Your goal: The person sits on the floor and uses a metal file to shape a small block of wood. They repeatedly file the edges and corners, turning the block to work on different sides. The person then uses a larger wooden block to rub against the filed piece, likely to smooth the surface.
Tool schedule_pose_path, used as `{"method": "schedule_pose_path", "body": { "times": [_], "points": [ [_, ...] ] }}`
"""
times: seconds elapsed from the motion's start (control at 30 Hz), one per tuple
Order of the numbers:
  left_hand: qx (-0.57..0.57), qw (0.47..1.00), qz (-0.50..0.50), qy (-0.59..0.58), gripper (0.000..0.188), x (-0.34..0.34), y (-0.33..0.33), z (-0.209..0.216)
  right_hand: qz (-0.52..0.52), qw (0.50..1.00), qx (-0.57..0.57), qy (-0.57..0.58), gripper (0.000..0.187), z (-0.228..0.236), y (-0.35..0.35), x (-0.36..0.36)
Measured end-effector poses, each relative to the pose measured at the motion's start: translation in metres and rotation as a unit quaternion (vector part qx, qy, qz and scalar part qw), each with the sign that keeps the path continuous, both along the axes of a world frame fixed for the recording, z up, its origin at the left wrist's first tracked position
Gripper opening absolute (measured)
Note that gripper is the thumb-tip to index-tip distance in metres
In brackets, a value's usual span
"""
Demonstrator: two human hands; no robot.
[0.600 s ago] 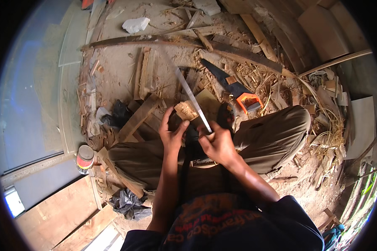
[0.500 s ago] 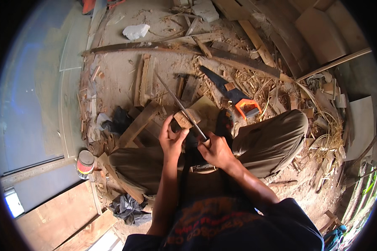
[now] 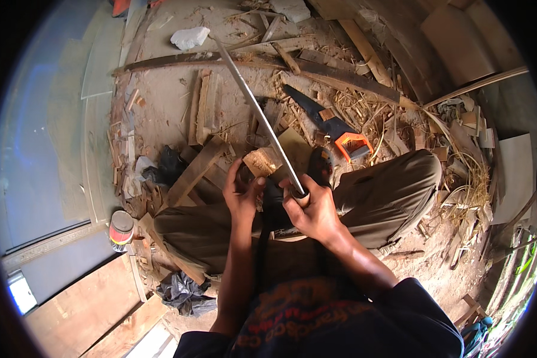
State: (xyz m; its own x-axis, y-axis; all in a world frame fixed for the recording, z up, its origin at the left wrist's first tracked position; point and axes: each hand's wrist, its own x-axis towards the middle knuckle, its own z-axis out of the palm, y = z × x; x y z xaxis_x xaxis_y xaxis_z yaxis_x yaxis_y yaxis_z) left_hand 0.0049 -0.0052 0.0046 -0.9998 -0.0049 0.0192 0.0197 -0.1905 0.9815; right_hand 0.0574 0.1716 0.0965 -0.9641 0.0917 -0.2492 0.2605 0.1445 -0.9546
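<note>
Between my legs, my left hand [image 3: 242,196] grips a short block of wood [image 3: 260,162] with its thumb and fingers on the sides. The block's rough, pale cut face is turned up. My right hand [image 3: 313,210] is closed around the handle of a long machete [image 3: 252,100]. Its narrow blade slants up and away to the far left, passing just right of the block and apart from it as far as I can see. A handsaw [image 3: 317,113] with a black blade and orange handle lies on the ground beyond my right knee.
Wood offcuts and shavings [image 3: 364,113] litter the ground. A long beam [image 3: 340,88] lies across the far side. A small can [image 3: 122,228] stands by my left knee, near a black plastic bag [image 3: 185,293]. A white stone [image 3: 190,38] sits at far left.
The machete has lifted off the block, and its blade has swung up and farther away. My left hand still holds the block, tilted a little differently.
</note>
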Motion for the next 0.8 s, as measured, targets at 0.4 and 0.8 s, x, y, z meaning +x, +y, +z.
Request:
{"method": "schedule_pose_path", "body": {
  "times": [0.4, 0.8],
  "points": [
    [-0.006, 1.0, -0.001, 0.026, 0.063, 0.0, 0.001, 0.001, 0.054, 0.995, 0.075, -0.028, 0.024, -0.022, 0.0, 0.004],
    [0.058, 0.997, -0.006, 0.043, 0.06, 0.0, 0.002, -0.006, 0.089, 0.989, 0.119, 0.016, 0.027, -0.042, 0.007, 0.005]
  ]
}}
